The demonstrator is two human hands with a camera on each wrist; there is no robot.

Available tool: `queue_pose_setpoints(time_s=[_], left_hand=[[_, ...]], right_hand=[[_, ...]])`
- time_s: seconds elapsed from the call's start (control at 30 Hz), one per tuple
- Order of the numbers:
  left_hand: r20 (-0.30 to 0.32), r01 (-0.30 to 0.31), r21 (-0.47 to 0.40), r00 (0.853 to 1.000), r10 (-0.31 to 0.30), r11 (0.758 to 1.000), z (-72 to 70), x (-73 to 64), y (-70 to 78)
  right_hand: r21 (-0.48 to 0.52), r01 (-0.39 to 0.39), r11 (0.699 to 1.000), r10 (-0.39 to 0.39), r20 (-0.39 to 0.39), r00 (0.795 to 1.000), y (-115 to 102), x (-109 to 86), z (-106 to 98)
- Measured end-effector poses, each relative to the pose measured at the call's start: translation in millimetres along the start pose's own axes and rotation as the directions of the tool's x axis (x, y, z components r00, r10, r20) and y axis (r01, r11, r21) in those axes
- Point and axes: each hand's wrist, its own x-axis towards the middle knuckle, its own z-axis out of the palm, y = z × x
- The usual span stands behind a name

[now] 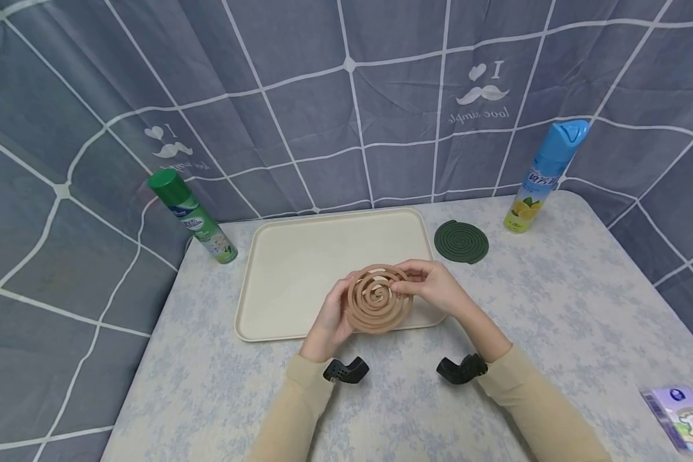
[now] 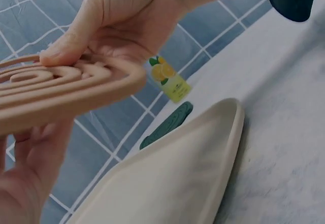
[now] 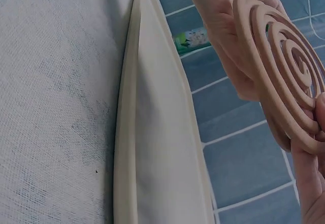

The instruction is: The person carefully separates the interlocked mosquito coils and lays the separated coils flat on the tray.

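Both hands hold a brown mosquito coil point(image 1: 379, 319) above the front right part of a cream tray point(image 1: 300, 276). My left hand point(image 1: 331, 317) grips its left edge, with fingers behind it, as the right wrist view shows. My right hand point(image 1: 436, 287) pinches the right side, thumb lying on the upper face of the coil point(image 2: 76, 99). Behind the rings of the coil point(image 3: 254, 46) a lower brown strip point(image 3: 275, 130) shows in the right wrist view. Part of the left hand's fingers is hidden by the coil.
A dark green mosquito coil point(image 1: 461, 242) lies right of the tray. A green spray can point(image 1: 199, 221) stands at the back left, a blue and yellow one point(image 1: 538, 186) at the back right. A purple pack point(image 1: 684, 420) lies at the front right. Tiled-pattern curtain point(image 1: 306, 122) surrounds the table.
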Motion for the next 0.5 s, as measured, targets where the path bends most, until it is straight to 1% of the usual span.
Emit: queue_pose_setpoints(time_s=[0.13,0.27,0.4,0.5], left_hand=[[-0.041,-0.048,-0.078,0.998,0.045,0.996,1.3,3.3,-4.5],[-0.103,-0.067,-0.149,0.993,0.052,0.987,4.4,5.9,-7.4],[-0.152,-0.059,-0.15,0.988,0.036,0.987,6.9,6.0,-7.6],[-0.17,-0.056,-0.151,0.985,0.03,0.987,8.1,5.6,-6.4]], right_hand=[[0.03,-0.035,0.999,0.036,-0.036,0.999,1,1.9,1],[0.06,-0.052,0.997,0.057,-0.075,0.996,6,3.4,3],[0.103,-0.066,0.993,0.077,-0.106,0.991,10,3.5,7],[0.156,-0.076,0.985,0.098,-0.134,0.986,11,3.5,11]])
